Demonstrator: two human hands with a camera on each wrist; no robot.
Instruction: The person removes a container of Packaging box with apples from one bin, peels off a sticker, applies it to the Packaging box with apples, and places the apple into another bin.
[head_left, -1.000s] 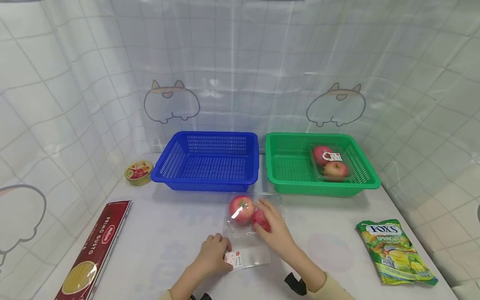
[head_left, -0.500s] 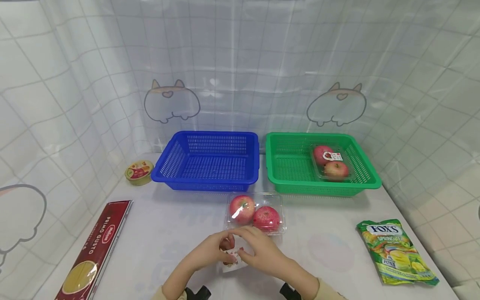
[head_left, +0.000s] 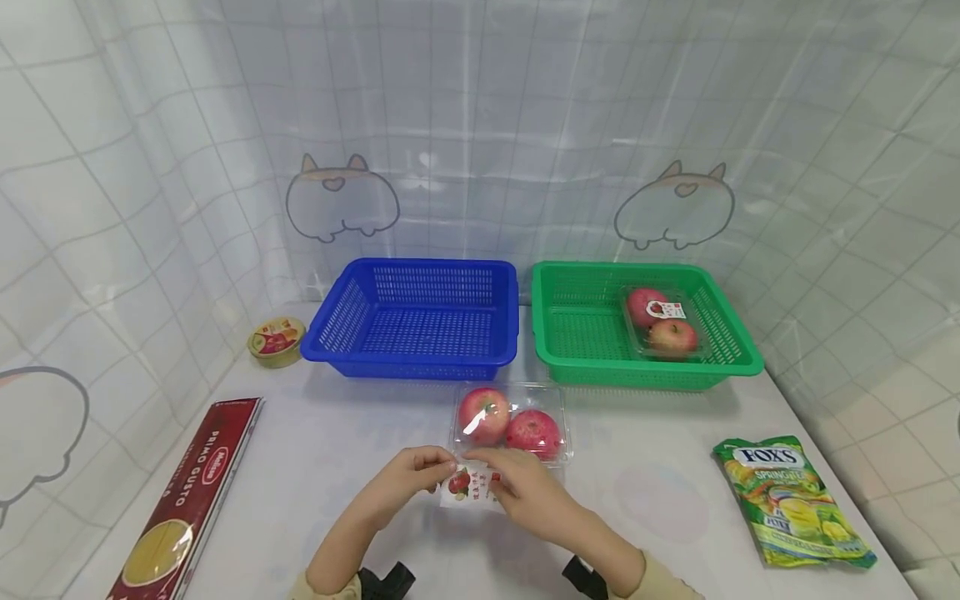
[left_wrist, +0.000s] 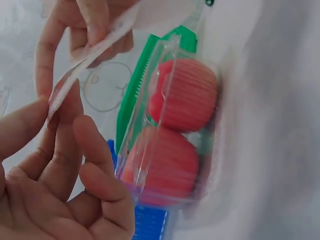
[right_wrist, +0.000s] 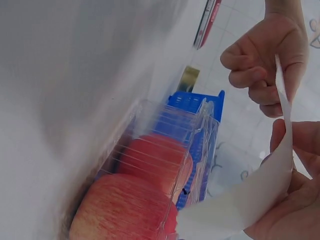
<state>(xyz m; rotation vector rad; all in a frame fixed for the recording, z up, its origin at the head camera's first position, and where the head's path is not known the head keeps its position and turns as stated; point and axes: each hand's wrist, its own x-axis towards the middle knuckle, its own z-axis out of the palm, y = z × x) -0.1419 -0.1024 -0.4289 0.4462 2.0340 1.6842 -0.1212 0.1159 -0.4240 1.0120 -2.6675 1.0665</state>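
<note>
A white label sticker (head_left: 467, 493) with a printed red apple and red lettering is stretched between both hands. My left hand (head_left: 397, 487) pinches its left end between thumb and fingers; my right hand (head_left: 534, 496) pinches the right end. In the right wrist view, the label's plain white back (right_wrist: 235, 205) curves away from the fingers. Just beyond the hands, a shut clear plastic box (head_left: 553, 402) stands on the table. Inside it are two red apples, a left apple (head_left: 483, 415) and a right apple (head_left: 534, 432).
Behind the box stand a blue basket (head_left: 412, 372) and a green basket (head_left: 637, 377); the green one holds a labelled box of apples (head_left: 672, 336). A round tin (head_left: 276, 342) and a red pasta packet (head_left: 191, 492) lie left. A candy bag (head_left: 791, 500) lies right.
My right hand has left the apple box and come to the label's right end. The label has come up from the table between both hands, its printed face now showing. The box has stayed put.
</note>
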